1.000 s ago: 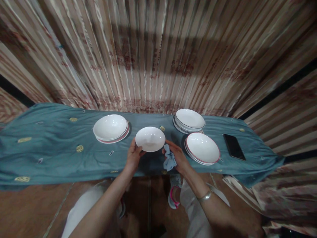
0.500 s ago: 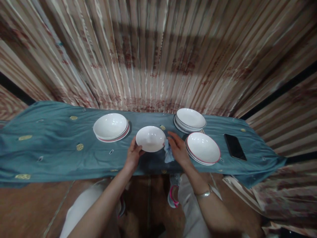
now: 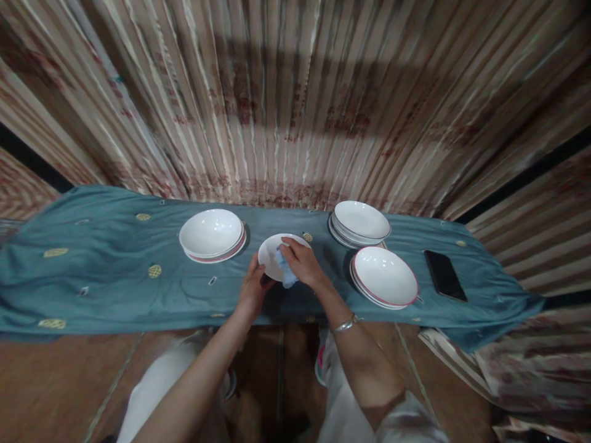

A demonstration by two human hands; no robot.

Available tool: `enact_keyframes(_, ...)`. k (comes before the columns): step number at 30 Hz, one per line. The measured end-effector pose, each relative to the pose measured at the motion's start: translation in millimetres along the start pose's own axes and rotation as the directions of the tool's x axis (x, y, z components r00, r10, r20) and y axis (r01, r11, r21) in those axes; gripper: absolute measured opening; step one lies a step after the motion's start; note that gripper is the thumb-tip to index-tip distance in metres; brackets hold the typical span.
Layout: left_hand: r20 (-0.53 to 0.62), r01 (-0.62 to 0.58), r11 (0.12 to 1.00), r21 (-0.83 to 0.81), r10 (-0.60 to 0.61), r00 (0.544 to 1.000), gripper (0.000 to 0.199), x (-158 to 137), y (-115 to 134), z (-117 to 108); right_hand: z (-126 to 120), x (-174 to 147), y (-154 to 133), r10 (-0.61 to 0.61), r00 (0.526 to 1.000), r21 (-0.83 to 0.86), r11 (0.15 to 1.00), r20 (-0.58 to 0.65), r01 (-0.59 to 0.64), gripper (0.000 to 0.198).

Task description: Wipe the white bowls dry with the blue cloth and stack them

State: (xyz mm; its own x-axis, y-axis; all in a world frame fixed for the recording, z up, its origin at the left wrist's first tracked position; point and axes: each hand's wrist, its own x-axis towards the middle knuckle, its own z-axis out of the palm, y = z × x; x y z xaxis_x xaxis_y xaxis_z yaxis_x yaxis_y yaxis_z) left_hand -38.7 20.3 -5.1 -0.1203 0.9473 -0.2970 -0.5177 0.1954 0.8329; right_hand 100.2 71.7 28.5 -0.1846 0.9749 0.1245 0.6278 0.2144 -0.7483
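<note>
A white bowl point(image 3: 269, 253) is tilted toward me over the middle of the cloth-covered table. My left hand point(image 3: 253, 284) is closed on its left rim, thumb on the inner side. In my right hand point(image 3: 300, 259) is a crumpled light-blue cloth point(image 3: 287, 275), pressed against the inside of the bowl; the hand covers much of the bowl's right part. To the left stands a stack of white bowls point(image 3: 211, 234). On the right are a stack of dark-rimmed bowls point(image 3: 361, 220) and, nearer me, a stack of red-rimmed bowls point(image 3: 386, 277).
A black phone point(image 3: 445, 275) lies at the right of the table. The teal tablecloth point(image 3: 115, 283) has pineapple prints and hangs over the front edge. A pleated, patterned curtain point(image 3: 277, 123) rises behind the table, with dark poles at both sides. My legs are below the front edge.
My right hand has moved left with the cloth, from beside the bowl's right rim to its inside. My left hand keeps its hold. The view has shifted slightly.
</note>
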Motion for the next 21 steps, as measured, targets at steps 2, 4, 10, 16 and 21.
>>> enact_keyframes(2,0.010,0.006,1.000,0.005,-0.006,1.000,0.057,-0.3,1.1,-1.0,4.5,0.7,-0.7,-0.010,0.998,-0.079,0.997,0.060,0.014,0.043)
enact_keyframes(4,0.017,0.011,1.000,0.017,-0.011,1.000,0.053,-0.7,2.2,-1.2,7.7,0.5,1.3,-0.036,0.994,-0.122,0.991,0.106,0.049,0.047)
enact_keyframes(10,-0.001,0.018,1.000,-0.004,-0.018,1.000,0.052,-2.0,4.1,1.9,4.4,0.0,11.8,-0.204,0.972,-0.163,0.961,0.118,0.222,0.044)
enact_keyframes(16,-0.005,0.008,1.000,0.008,-0.008,1.000,0.054,-2.3,3.4,1.8,-9.8,-5.1,10.3,-0.232,0.973,-0.210,0.951,-0.008,0.226,0.039)
enact_keyframes(21,-0.014,0.017,1.000,0.004,-0.017,1.000,0.056,-1.3,3.0,2.3,-10.7,-12.4,1.6,-0.312,0.945,-0.147,0.935,0.094,0.323,0.035)
